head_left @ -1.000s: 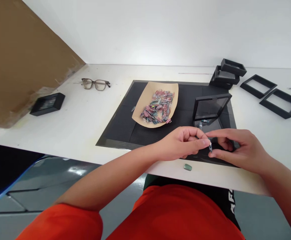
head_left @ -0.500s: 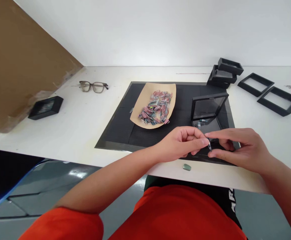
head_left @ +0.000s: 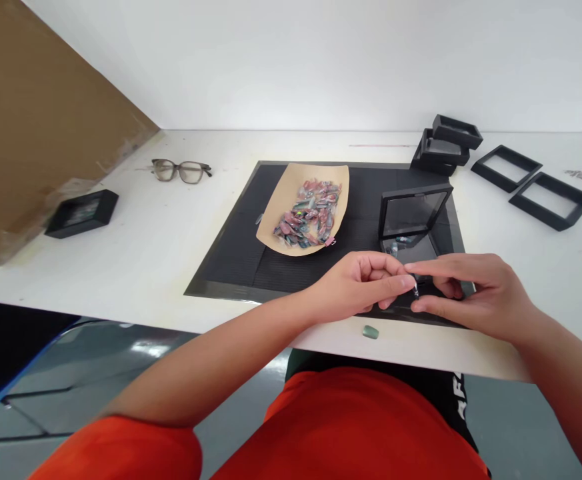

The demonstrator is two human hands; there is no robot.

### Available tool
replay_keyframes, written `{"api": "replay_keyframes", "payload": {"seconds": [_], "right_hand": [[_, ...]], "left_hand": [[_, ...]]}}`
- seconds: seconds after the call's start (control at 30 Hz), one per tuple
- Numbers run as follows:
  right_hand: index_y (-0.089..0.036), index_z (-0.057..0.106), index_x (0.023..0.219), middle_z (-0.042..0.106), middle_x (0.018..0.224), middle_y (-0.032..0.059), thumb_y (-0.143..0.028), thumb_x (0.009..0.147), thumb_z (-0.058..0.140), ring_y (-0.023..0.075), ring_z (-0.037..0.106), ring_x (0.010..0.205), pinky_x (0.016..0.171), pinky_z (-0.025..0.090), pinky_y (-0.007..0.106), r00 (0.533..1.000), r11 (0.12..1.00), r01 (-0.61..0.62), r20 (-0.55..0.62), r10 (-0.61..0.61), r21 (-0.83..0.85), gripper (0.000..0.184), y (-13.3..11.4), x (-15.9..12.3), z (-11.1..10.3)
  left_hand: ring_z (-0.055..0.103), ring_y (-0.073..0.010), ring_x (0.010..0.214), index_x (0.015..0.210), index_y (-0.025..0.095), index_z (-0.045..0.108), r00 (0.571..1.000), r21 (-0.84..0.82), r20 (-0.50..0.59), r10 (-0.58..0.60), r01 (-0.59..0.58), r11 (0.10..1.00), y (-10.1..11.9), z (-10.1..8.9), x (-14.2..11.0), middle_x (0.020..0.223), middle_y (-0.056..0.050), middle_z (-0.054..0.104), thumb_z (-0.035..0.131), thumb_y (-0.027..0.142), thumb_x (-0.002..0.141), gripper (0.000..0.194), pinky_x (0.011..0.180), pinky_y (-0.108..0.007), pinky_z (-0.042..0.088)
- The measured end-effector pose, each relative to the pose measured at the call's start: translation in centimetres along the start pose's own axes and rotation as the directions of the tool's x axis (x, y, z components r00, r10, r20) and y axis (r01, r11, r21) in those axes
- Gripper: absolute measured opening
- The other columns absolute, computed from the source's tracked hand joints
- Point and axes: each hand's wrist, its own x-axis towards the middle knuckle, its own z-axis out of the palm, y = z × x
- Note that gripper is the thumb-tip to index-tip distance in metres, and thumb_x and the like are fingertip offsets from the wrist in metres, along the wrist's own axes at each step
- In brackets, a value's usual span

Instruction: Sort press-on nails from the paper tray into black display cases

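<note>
A small dark press-on nail (head_left: 416,291) with white marks is pinched between the thumb and index finger of my left hand (head_left: 375,283). My right hand (head_left: 478,290) brackets it, index fingertip at its upper end and thumb at its lower end. Just behind my fingers a black frame box (head_left: 415,192) stands with its clear lid raised; a few small dark pieces lie inside. A green press-on nail (head_left: 370,331) rests near the table's front edge, below my left hand.
A cardboard tray (head_left: 277,200) of small pink and green wrapped pieces sits on the black mat (head_left: 231,260). Stacked black frames (head_left: 441,150) and two loose frames (head_left: 551,200) are at right. Glasses (head_left: 183,172) and another black frame (head_left: 81,212) lie at left.
The whole view has shifted slightly, so things sit a little further left. My hands keep nearly the same pose around the small dark nail.
</note>
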Motion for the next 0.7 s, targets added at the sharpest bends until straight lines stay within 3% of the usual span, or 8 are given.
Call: {"api": "replay_keyframes", "payload": {"seconds": [0.13, 0.23, 0.33, 0.47, 0.6, 0.7], "right_hand": [[-0.034, 0.089, 0.12, 0.05, 0.058, -0.0078, -0.052, 0.097, 0.085, 0.0109, 0.041, 0.052, 0.048, 0.041, 0.025, 0.998, 0.997, -0.061, 0.013, 0.062, -0.038, 0.03, 0.0, 0.0, -0.1], [-0.034, 0.09, 0.116, 0.05, 0.057, -0.0077, -0.053, 0.095, 0.086, 0.0109, 0.042, 0.051, 0.047, 0.041, 0.025, 0.996, 0.995, -0.083, -0.014, 0.082, -0.049, 0.029, -0.1, -0.1, -0.4], [-0.034, 0.09, 0.112, 0.048, 0.056, -0.0071, -0.055, 0.095, 0.085, 0.0119, 0.042, 0.05, 0.049, 0.042, 0.027, 0.986, 0.984, -0.143, -0.105, 0.132, -0.104, 0.028, -0.2, -0.3, -0.9], [-0.033, 0.09, 0.106, 0.045, 0.056, -0.0062, -0.062, 0.094, 0.082, 0.0133, 0.04, 0.051, 0.051, 0.04, 0.031, 0.954, 0.942, -0.254, -0.217, 0.206, -0.221, 0.032, -0.3, -0.3, -1.3], [-0.03, 0.089, 0.107, 0.045, 0.057, -0.0067, -0.06, 0.094, 0.082, 0.0124, 0.041, 0.052, 0.051, 0.039, 0.03, 0.954, 0.936, -0.263, -0.206, 0.217, -0.235, 0.033, 0.2, -0.2, -1.3], [-0.028, 0.088, 0.109, 0.047, 0.058, -0.007, -0.06, 0.092, 0.083, 0.0127, 0.042, 0.052, 0.052, 0.04, 0.03, 0.945, 0.928, -0.317, -0.146, 0.292, -0.196, 0.037, 0.8, -0.1, -1.3]], "left_hand": [[0.036, -0.0041, 0.044, 0.082, 0.019, 0.064, 1.0, 0.019, 0.01, -0.017, 0.017, 1.0, 0.0, 0.0, 0.1, 0.053, 0.01, 0.056, 0.098, 0.065, 0.065, 0.06, 0.042, -0.019, 0.023], [0.036, -0.0049, 0.044, 0.086, 0.019, 0.066, 0.999, 0.019, 0.042, 0.027, -0.028, 0.999, -0.3, -0.2, 0.1, 0.054, 0.009, 0.056, 0.089, 0.063, 0.078, 0.05, 0.043, -0.02, 0.024], [0.035, -0.0055, 0.045, 0.094, 0.018, 0.07, 0.994, 0.044, 0.071, 0.087, -0.09, 0.995, -0.8, -0.5, 0.1, 0.055, 0.008, 0.056, 0.076, 0.055, 0.092, 0.038, 0.045, -0.021, 0.023], [0.035, -0.0061, 0.047, 0.094, 0.017, 0.071, 0.986, 0.069, 0.116, 0.121, -0.129, 0.989, -1.1, -0.7, 0.0, 0.057, 0.008, 0.055, 0.071, 0.05, 0.097, 0.033, 0.048, -0.022, 0.024], [0.038, -0.0069, 0.052, 0.093, 0.017, 0.069, 0.975, 0.064, 0.158, 0.158, -0.169, 0.983, -1.1, -0.6, 0.0, 0.058, 0.008, 0.055, 0.07, 0.047, 0.099, 0.031, 0.051, -0.023, 0.028], [0.04, -0.007, 0.054, 0.09, 0.017, 0.067, 0.963, 0.033, 0.181, 0.198, -0.207, 0.978, -1.1, -0.6, -0.1, 0.059, 0.009, 0.055, 0.075, 0.05, 0.097, 0.034, 0.053, -0.023, 0.031]]}}
